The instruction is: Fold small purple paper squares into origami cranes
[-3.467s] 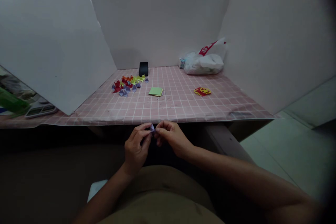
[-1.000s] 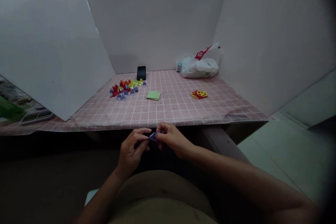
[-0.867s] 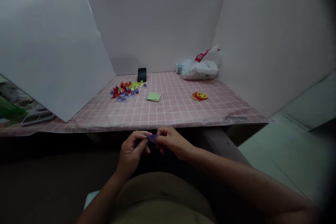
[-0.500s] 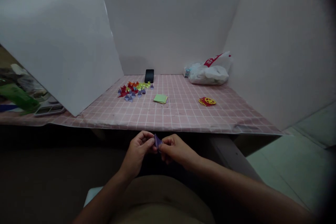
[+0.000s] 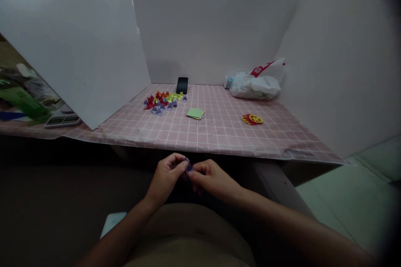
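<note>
Just below the table's front edge, my left hand (image 5: pixel 169 173) and my right hand (image 5: pixel 210 176) pinch a small folded purple paper (image 5: pixel 188 168) between them. Fingers cover most of the paper, so its exact shape is hidden. On the table ahead lies a stack of square paper sheets (image 5: pixel 195 113), light green on top. Left of the stack, a cluster of small folded paper pieces (image 5: pixel 161 101) in red, orange, yellow and purple is spread out.
A black phone (image 5: pixel 182 85) leans at the back wall. A white plastic bag (image 5: pixel 255 85) lies at the back right, with red and yellow cut-outs (image 5: pixel 251 119) before it. White panels (image 5: pixel 213 25) enclose the pink checked table (image 5: pixel 225 135). A scale (image 5: pixel 62 120) sits outside, left.
The view has tilted down slightly, so the table sits higher in the picture. Less of the purple paper shows between my fingers now; both hands still pinch it.
</note>
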Motion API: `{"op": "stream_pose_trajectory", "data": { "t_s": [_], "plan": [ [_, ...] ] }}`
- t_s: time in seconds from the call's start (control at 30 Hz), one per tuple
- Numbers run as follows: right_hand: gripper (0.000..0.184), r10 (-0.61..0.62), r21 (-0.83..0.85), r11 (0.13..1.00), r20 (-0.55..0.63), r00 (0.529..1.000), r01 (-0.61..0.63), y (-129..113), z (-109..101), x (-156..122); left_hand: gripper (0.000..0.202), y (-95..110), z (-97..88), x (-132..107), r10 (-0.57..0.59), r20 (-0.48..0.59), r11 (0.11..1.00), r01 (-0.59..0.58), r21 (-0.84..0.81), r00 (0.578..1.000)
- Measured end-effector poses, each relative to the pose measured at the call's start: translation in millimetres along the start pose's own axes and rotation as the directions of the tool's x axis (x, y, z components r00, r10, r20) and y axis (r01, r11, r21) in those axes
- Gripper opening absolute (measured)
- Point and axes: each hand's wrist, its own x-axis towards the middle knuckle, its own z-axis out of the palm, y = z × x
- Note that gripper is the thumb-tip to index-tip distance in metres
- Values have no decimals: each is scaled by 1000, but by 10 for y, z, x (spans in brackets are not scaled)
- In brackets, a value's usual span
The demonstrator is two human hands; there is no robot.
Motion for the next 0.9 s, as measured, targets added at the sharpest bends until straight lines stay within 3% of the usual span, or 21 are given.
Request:
{"op": "stream_pose_trajectory", "data": {
  "t_s": [0.07, 0.13, 0.23, 0.37, 0.9],
  "plan": [
    [36, -48, 124, 992, 69, 996, 39, -20, -65, 6, 18, 5, -32, 4, -26, 34, 998, 28, -49, 999],
    [46, -110, 211, 973, 55, 992, 96, -28, -124, 24, 18, 1, -55, 5, -49, 80, 994, 57, -98, 996],
    [39, -138, 266, 953, -40, 990, 144, -6, -162, 56, 19, -11, -63, -9, -76, 129, 983, 96, -154, 989],
    [31, -154, 328, 931, -39, 987, 158, 50, -140, 81, 22, -12, -54, -43, -92, 166, 974, 123, -188, 982],
    [32, -132, 338, 931, -32, 991, 135, 26, -119, 68, 21, 29, -87, -39, -86, 205, 988, 109, -106, 975]
  ]
}}
